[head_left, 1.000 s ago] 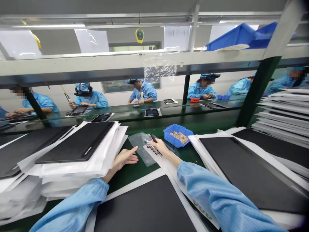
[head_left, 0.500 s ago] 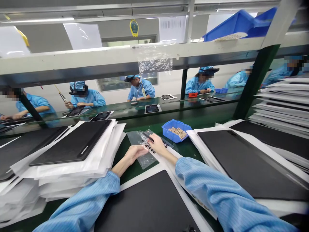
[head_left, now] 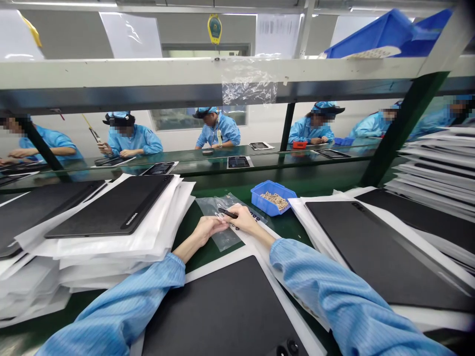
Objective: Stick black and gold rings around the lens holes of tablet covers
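Observation:
My right hand (head_left: 243, 220) is closed round a slim black pen-like tool (head_left: 227, 212), which slants up to the left. Against its fingertips, my left hand (head_left: 208, 229) has thumb and fingers pinched together; whatever it holds is hidden. Both hands are over a clear plastic bag (head_left: 224, 241) on the green bench. Small round black parts (head_left: 255, 216) show in rows beside and below my right hand, partly covered by it. Nearer to me, under my forearms, a black tablet (head_left: 222, 306) lies back up on a white sheet, its camera lenses at the bottom edge.
A blue bin (head_left: 272, 211) of small tan pieces stands just beyond my right hand. Tablets on white sleeves are stacked at left (head_left: 111, 207) and right (head_left: 371, 237). A shelf beam (head_left: 148, 74) crosses overhead. Co-workers in blue sit across the line.
My hands have come together: the right hand has lowered toward the left, and their fingertips now meet. More of the black tool shows. The whole view has shifted slightly.

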{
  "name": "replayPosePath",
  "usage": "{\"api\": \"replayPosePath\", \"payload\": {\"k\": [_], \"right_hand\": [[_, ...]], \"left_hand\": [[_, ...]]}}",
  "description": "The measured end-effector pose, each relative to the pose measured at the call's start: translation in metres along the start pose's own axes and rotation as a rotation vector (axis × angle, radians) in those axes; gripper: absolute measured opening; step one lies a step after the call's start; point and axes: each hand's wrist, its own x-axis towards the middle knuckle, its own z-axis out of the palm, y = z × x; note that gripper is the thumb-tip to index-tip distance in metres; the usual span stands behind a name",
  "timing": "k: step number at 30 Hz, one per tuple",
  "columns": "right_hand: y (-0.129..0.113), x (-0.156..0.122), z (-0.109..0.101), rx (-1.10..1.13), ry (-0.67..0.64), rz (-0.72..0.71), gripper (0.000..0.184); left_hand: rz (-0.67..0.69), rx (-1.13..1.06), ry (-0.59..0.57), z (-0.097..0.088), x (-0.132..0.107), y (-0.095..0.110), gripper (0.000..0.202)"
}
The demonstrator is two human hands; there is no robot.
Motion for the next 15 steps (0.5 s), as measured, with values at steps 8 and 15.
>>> {"api": "replayPosePath", "payload": {"k": [8, 15], "right_hand": [[-0.005, 0.000, -0.006, 0.063, 0.045, 0.150, 0.020], [-0.043, -0.013, -0.050, 0.230, -0.062, 0.337, 0.020]], "left_hand": [[-0.036, 0.231, 0.048, 0.001, -0.003, 0.004, 0.028], [-0.126, 0.759, 0.122, -0.018, -0.018, 0.028, 0.026]]}}
